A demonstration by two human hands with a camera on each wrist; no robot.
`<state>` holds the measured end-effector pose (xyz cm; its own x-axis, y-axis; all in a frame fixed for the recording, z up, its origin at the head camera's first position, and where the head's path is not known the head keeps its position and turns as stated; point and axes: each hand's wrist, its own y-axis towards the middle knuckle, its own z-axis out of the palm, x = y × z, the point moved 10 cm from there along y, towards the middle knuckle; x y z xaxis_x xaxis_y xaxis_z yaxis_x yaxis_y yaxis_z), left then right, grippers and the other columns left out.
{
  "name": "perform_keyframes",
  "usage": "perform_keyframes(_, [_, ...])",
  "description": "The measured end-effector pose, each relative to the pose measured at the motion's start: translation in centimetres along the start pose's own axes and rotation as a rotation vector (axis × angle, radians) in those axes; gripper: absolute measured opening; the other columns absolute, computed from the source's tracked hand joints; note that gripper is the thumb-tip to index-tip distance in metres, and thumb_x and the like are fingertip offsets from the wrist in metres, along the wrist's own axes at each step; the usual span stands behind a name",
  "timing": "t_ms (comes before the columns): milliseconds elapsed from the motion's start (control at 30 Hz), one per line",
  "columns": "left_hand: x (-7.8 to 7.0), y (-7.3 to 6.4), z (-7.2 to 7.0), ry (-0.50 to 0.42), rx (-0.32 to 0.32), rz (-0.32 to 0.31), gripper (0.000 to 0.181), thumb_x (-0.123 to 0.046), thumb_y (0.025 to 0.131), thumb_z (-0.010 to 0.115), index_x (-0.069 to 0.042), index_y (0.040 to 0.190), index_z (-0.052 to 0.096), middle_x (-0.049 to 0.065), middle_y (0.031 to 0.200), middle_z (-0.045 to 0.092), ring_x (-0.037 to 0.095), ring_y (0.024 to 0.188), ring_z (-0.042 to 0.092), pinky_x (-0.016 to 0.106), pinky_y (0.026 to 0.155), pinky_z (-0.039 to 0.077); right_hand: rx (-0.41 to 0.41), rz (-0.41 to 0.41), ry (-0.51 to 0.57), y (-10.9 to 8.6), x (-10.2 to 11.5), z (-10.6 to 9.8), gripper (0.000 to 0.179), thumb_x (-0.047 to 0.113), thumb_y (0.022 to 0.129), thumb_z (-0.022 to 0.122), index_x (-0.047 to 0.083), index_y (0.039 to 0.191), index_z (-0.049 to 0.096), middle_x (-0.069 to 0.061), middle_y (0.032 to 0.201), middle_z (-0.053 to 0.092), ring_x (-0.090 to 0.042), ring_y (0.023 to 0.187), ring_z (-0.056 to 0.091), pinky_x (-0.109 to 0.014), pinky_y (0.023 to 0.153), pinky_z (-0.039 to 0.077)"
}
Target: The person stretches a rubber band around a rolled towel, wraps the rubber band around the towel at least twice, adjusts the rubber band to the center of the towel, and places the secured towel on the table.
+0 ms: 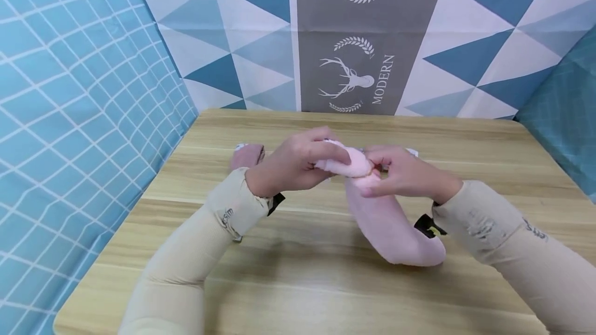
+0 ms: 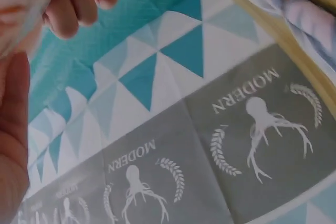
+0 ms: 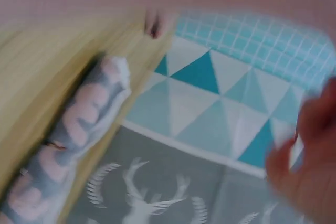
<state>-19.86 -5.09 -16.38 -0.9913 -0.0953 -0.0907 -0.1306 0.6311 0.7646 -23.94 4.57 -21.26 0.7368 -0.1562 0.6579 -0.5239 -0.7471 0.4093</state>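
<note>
In the head view a light pink rolled cloth [image 1: 386,226] bends down from between the hands to the tabletop on the right. My left hand [image 1: 295,162] grips its upper end, with the fingers curled over the top. A thin brownish elastic band [image 1: 362,174] runs round the roll near that end. My right hand [image 1: 405,172] pinches at the band, thumb below and fingers above, against the cloth. Both wrist views show only parts of the hands, and the right one is blurred.
A dusty-pink folded cloth [image 1: 247,156] lies behind my left hand. Towards the table's back edge lies a grey-and-pink patterned cloth roll [image 3: 63,140] with a thin band, mostly hidden by the hands in the head view. Patterned sheets [image 1: 261,40] rise behind the wooden table [image 1: 186,231].
</note>
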Motion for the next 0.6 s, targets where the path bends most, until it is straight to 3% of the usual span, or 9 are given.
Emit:
perform_keyframes(67, [0.8,0.1,-0.3,-0.012,-0.037,-0.087,0.016,0.010,0.075,0.071,0.000,0.086,0.067,0.010,0.076,0.062,0.018,0.067,0.053,0.025,0.061,0.047,-0.165,-0.101,-0.199,-0.3,1.5,-0.8,0.034,0.028,0.080,0.076,0.014,0.066,0.048,0.009,0.067,0.041,-0.008,0.062,0.038,-0.025,0.059,0.029])
perform_keyframes(133, [1.5,0.3,-0.6,-0.015,-0.049,-0.186,0.013,0.009,0.075,0.072,0.001,0.085,0.069,0.008,0.075,0.065,0.016,0.064,0.053,0.025,0.060,0.046,-0.340,-0.267,-0.445,-1.1,3.7,-1.1,0.037,0.033,0.084,0.072,0.013,0.065,0.048,0.007,0.060,0.038,-0.009,0.055,0.035,-0.030,0.059,0.029])
perform_keyframes(200, [2.0,0.6,-0.6,-0.005,-0.031,-0.273,0.010,0.005,0.076,0.074,0.001,0.085,0.070,0.008,0.076,0.067,0.015,0.064,0.053,0.024,0.060,0.045,-0.494,-0.453,-0.665,-2.1,5.7,-0.8,0.038,0.032,0.089,0.064,0.011,0.063,0.046,0.003,0.057,0.037,-0.013,0.050,0.034,-0.037,0.061,0.029])
perform_keyframes(267, [2.3,1.0,-0.3,0.032,0.005,-0.340,0.009,0.002,0.077,0.074,0.001,0.086,0.071,0.007,0.078,0.069,0.015,0.066,0.055,0.023,0.062,0.046,-0.581,-0.594,-0.817,-2.9,6.9,-0.1,0.034,0.026,0.093,0.054,0.008,0.065,0.049,-0.001,0.057,0.040,-0.018,0.050,0.036,-0.045,0.062,0.031])
perform_keyframes(333, [2.5,1.5,0.1,0.068,0.039,-0.396,0.009,-0.001,0.078,0.074,0.000,0.087,0.073,0.007,0.081,0.070,0.016,0.068,0.057,0.022,0.065,0.046,-0.565,-0.680,-0.914,-3.1,7.5,0.8,0.025,0.013,0.094,0.050,0.007,0.070,0.054,-0.003,0.062,0.045,-0.020,0.052,0.038,-0.048,0.064,0.034])
perform_keyframes(433, [3.2,1.7,0.8,0.063,0.082,-0.498,0.009,-0.004,0.080,0.071,-0.002,0.089,0.074,0.006,0.081,0.071,0.015,0.069,0.058,0.020,0.065,0.045,-0.419,-0.728,-1.035,-2.7,7.6,2.5,0.026,0.002,0.096,0.041,0.003,0.079,0.060,-0.006,0.074,0.054,-0.022,0.063,0.045,-0.046,0.070,0.037])
perform_keyframes(533, [4.4,1.4,1.2,-0.020,0.094,-0.627,0.009,-0.004,0.082,0.069,-0.003,0.089,0.075,0.004,0.081,0.071,0.013,0.067,0.056,0.019,0.063,0.043,-0.277,-0.726,-1.133,-2.5,7.4,3.9,0.032,-0.004,0.098,0.036,0.003,0.080,0.062,-0.007,0.084,0.056,-0.022,0.071,0.047,-0.041,0.072,0.039])
perform_keyframes(600, [5.3,0.8,1.0,-0.098,0.073,-0.714,0.010,-0.001,0.083,0.067,-0.001,0.089,0.074,0.007,0.082,0.071,0.012,0.066,0.054,0.020,0.061,0.043,-0.243,-0.698,-1.163,-2.8,7.1,4.0,0.035,0.000,0.098,0.034,0.005,0.079,0.063,-0.007,0.084,0.055,-0.022,0.073,0.048,-0.040,0.071,0.039])
